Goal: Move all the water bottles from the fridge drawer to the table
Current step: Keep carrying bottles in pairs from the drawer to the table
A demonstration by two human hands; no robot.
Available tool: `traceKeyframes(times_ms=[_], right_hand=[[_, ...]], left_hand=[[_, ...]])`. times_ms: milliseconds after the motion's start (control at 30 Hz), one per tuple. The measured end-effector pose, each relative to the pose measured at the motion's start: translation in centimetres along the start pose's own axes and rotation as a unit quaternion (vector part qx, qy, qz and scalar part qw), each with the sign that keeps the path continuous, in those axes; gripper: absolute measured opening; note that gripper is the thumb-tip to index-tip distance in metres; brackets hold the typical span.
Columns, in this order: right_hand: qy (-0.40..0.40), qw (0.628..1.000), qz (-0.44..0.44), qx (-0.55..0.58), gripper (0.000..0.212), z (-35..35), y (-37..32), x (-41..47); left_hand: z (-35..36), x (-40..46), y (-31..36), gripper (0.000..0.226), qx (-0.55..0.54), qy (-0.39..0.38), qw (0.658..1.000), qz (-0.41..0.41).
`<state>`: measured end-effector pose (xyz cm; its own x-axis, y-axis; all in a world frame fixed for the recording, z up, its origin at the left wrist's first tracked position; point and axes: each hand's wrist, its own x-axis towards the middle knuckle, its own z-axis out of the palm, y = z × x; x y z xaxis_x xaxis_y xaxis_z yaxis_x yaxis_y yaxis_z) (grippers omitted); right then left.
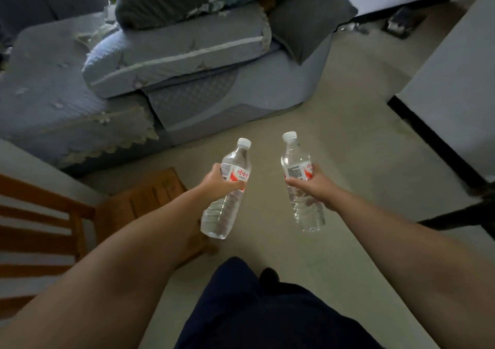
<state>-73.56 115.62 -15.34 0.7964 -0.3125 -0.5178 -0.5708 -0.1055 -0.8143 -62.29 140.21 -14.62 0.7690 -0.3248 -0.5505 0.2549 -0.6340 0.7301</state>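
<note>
Above the floor [308, 124], each hand's grip circles a bottle's label: left hand [218, 181], left bottle [227, 201], right hand [314, 185], right bottle [301, 185].

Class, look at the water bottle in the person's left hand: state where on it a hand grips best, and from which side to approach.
Grip the water bottle around its labelled middle, coming from the side, as the left hand does. The body is a straight cylinder there that fingers can wrap; the ribbed lower part looks softer, and the neck under the white cap is narrow.
</note>
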Motion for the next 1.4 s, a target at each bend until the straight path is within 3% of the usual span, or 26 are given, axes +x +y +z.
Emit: traceKeyframes(times_ms=[500, 767, 1033, 1233, 1400], right_hand=[[0.172, 0.979, 0.056, 0.1, 0.065, -10.6, -5.0, 16.1], [0.247, 0.952, 0.071, 0.167, 0.059, -15.8, -7.1, 21.0], [0.289, 0.929, 0.118, 0.201, 0.071, -26.4, -4.3, 23.4], [0.344, 0.903, 0.121, 0.229, 0.065, -38.8, -2.7, 23.7], [0.375, 0.889, 0.109, 0.238, 0.043, -47.0, -2.1, 22.8]], left_hand=[[2.1, 24.1, 18.8, 0.071, 0.157, -0.136, 0.974, 0.093], [5.4, 32.0, 29.5, 0.046, 0.212, -0.215, 0.939, 0.164], [16.9, 36.8, 38.2, 0.026, 0.233, -0.314, 0.899, 0.197], [28.0, 39.3, 47.3, 0.052, 0.242, -0.339, 0.887, 0.199], [36.0, 39.6, 53.4, 0.053, 0.219, -0.361, 0.883, 0.204]])
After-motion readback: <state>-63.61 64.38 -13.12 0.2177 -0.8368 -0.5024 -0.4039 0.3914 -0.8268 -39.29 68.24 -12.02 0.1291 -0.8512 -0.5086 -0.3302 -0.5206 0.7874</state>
